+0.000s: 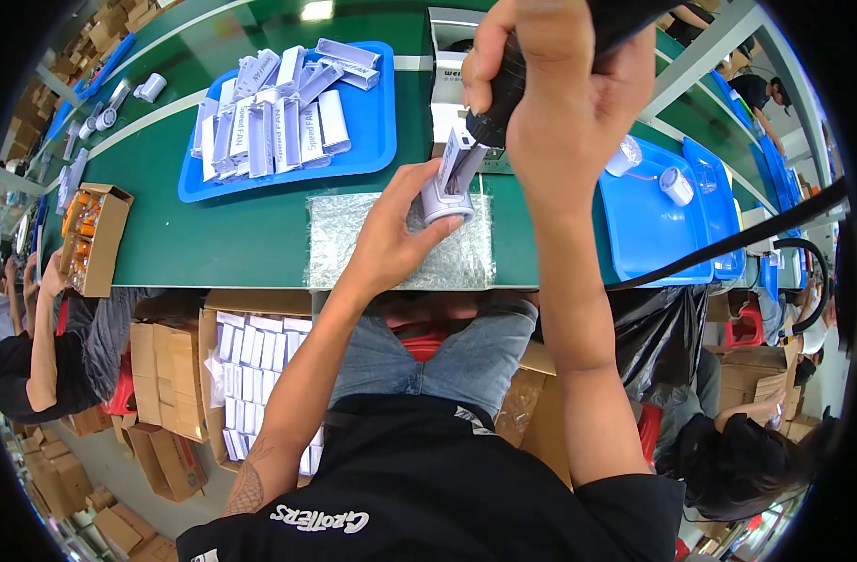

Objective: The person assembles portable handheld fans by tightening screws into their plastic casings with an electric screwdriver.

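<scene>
Over the clear mat [354, 239] on the green bench [213, 234], left hand [396, 234] fingers clamp the small grey fan [444, 195]; right hand [560, 89] fingers grip the black driver [503, 94]. Keep the driver upright and the fan steady.

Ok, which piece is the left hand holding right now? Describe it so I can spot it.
Start at the green belt, then the clear bubble-wrap sheet at its near edge. There the left hand holds a small grey-and-white cylinder upright under the black tool in the right hand; the boxes lie flat in the blue tray.
</scene>
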A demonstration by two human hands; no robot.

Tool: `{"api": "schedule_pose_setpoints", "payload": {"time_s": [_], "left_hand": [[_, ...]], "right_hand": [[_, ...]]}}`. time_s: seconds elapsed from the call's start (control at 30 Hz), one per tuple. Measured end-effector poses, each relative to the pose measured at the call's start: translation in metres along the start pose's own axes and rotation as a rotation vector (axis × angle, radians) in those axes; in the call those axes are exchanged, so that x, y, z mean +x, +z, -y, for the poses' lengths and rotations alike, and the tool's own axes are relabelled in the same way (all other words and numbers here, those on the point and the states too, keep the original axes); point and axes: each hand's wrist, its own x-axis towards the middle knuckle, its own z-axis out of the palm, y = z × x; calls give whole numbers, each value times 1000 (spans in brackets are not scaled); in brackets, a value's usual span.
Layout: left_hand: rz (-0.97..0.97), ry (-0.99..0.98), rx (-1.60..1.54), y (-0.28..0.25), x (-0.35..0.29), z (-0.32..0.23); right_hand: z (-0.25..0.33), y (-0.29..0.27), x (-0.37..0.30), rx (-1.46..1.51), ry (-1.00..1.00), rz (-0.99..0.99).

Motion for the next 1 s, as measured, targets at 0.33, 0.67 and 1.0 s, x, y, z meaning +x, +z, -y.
{"api": "schedule_pose_setpoints", "payload": {"time_s": [0.33,0.67,1.0], "left_hand": [[-151,64,163,-62,-31,-37],[-564,-405,235,-430,134,145],[-567,-61,1073,-430,226,212]], "right_hand": [[66,-101,-13,389,-209,144],[-11,-150,-97,-274,299,-53],[61,-144,-158,-391,942,523]]}}
